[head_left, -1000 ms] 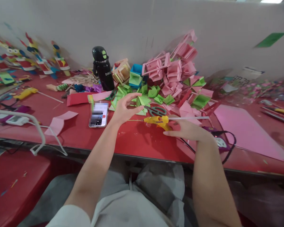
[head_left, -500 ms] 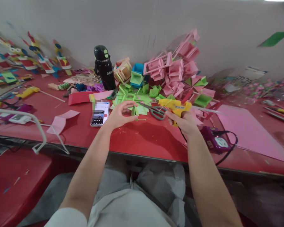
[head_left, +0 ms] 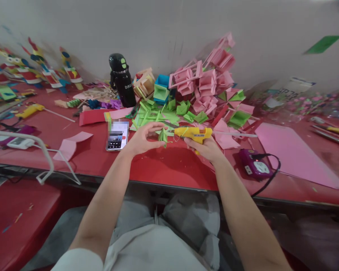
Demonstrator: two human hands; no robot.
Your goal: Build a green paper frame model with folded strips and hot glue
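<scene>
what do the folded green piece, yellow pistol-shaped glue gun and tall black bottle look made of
Folded green piece: apparently matte paper, by its thin, creased folds. Yellow pistol-shaped glue gun: probably smooth plastic, by its moulded shape. Tall black bottle: glossy, perhaps coated metal or plastic; highlights show the shine, not which.

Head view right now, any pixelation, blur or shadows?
Head view: blocky pixelation covers part of the phone; head view: the plastic bag at right looks smeared; head view: a soft shadow falls on the red table near the yellow glue gun.
</scene>
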